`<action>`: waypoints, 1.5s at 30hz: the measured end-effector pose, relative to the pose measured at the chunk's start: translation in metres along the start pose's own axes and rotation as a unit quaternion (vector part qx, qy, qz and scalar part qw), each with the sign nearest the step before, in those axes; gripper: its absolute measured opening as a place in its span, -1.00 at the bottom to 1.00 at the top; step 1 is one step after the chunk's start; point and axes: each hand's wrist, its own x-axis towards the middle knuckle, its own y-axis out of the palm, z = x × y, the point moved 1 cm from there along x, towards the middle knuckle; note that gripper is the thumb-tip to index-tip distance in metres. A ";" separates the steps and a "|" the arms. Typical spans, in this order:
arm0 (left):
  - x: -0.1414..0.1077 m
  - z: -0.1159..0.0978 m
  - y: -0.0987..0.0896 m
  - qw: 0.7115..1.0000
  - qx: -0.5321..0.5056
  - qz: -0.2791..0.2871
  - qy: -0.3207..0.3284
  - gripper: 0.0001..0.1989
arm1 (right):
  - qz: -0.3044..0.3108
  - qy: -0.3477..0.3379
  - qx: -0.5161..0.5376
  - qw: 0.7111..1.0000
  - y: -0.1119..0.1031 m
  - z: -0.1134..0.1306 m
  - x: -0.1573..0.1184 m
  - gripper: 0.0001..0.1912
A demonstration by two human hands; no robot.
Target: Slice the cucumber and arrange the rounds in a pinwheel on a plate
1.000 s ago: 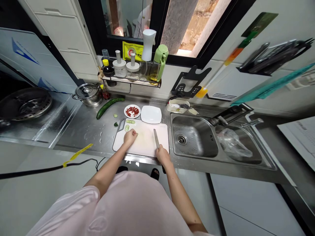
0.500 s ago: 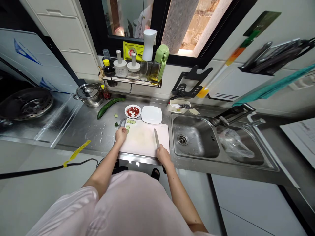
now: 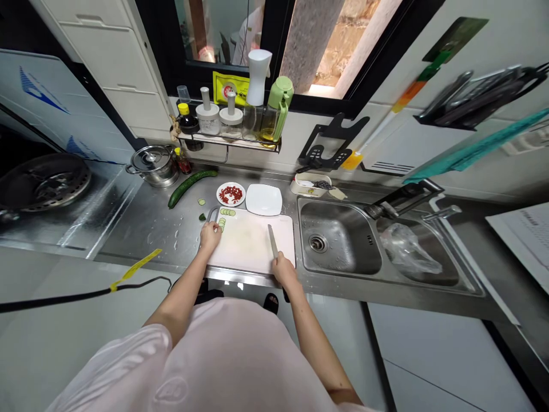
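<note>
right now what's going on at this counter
Someone's right hand holds a knife over a white cutting board. Their left hand is at the cucumber slices by the board's handle end. A long cucumber lies on the counter, near a plate of chopped red pieces and a bare white plate.

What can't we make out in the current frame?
All head view:
- Whether the left hand grips a cucumber slice: its own fingers hide the contact.
- Most of the handle of the knife: covered by the right hand.
- Left side of the pan: cut off by the left edge.
- Text on the paper sheet: too small.
</note>
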 end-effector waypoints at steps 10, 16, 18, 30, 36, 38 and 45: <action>0.030 -0.029 0.006 0.999 -0.025 -0.007 0.039 -0.74 | -0.001 0.001 -0.004 1.000 0.001 0.000 0.000 -0.73; 0.049 -0.046 0.015 0.997 0.013 0.037 0.074 -0.66 | 0.001 0.006 0.000 1.000 0.002 0.000 0.001 -0.72; 0.053 -0.049 0.018 0.995 0.030 0.047 0.084 -0.63 | -0.002 0.004 0.001 1.000 0.003 0.000 0.002 -0.73; 0.058 -0.058 0.018 0.993 0.076 0.057 0.072 -0.72 | 0.005 0.007 0.005 1.000 0.000 -0.001 0.001 -0.73; 0.054 -0.059 0.019 0.996 0.046 0.056 0.042 -0.76 | 0.004 0.006 0.002 1.000 0.002 -0.001 0.002 -0.71; 0.052 -0.060 0.020 0.997 0.022 0.066 0.027 -0.77 | 0.003 0.005 0.000 1.000 0.003 -0.002 0.003 -0.72; 0.045 -0.060 0.026 0.990 -0.094 0.103 0.005 -0.78 | -0.002 0.000 -0.002 1.000 0.004 -0.002 0.003 -0.72</action>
